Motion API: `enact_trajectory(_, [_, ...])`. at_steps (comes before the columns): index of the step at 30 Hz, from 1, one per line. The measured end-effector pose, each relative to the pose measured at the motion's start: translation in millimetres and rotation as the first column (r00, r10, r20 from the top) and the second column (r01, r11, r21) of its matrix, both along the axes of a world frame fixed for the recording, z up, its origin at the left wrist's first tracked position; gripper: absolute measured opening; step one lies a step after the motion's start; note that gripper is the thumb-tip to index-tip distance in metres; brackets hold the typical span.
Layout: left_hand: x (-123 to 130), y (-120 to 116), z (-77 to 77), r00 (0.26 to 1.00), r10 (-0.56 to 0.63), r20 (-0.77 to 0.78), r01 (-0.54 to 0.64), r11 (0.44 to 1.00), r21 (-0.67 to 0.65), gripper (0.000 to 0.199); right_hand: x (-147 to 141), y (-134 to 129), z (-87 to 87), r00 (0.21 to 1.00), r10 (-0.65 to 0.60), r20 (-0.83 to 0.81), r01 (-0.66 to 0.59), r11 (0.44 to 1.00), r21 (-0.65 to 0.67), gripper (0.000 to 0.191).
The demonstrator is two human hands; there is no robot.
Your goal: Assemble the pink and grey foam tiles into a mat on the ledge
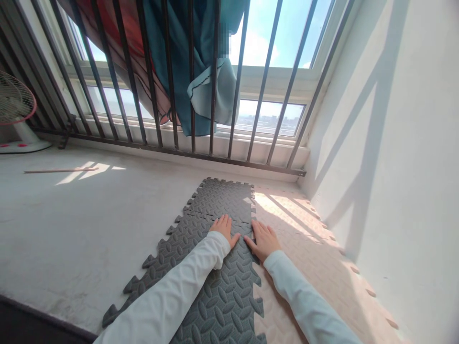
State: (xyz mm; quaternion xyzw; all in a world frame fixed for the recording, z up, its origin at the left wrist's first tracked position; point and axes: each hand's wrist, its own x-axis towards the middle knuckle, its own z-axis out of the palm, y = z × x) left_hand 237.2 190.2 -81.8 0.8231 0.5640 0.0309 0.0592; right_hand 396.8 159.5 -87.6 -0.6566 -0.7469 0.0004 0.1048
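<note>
Left hand (224, 228): fingers straight and close together, palm down, pressed flat on the grey mat (208, 267). It grips nothing; the fingertips lie at the seam where two grey tiles interlock.

Right hand (263, 239): fingers likewise extended and slightly spread, palm flat, holding nothing. It rests at the grey mat's right edge, where the toothed border meets the pink mat (315, 258). The thumbs of both hands point toward each other, near but apart. Both arms are in white sleeves (172, 301).

The grey mat runs from the near edge of the floor away toward the railing, made of interlocking foam tiles with a leaf pattern. Its left side shows free puzzle teeth lying on bare concrete floor (79, 224). Its right side adjoins the pink mat, which fills the strip up to the white wall (394, 167).

Beyond the mats, a dark metal railing (193, 95) of upright bars stands before the window (272, 43). Teal cloth (201, 62) and red cloth (125, 43) hang behind the bars. Sunlight falls in bands across the pink mat and wall.

Far left: a fan (16, 110) on a white base stands on the floor, and a thin wooden stick (59, 170) lies flat near it, well apart from the mats.
</note>
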Motion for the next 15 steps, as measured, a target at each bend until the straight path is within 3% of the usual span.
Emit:
enact_trajectory(6, [-3.8,0.0,-3.9,1.000,-0.025,-0.010,0.025,0.999,0.026,0.074,-2.2,14.0,12.2,1.000,-0.021,0.015,0.021,0.999,0.036,0.055])
enact_trajectory(12, [-12.9,6.5,-8.6,0.957,0.291,-0.023,-0.288,0.954,0.088,0.075,0.6,11.4,2.0,1.000,-0.011,0.022,0.009,0.996,0.083,0.050])
enact_trajectory(15, [-18.7,12.2,-5.4,0.961,0.268,-0.063,-0.264,0.962,0.069,0.078,-0.6,11.4,0.8,0.999,-0.029,0.018,0.028,0.997,0.078,0.056])
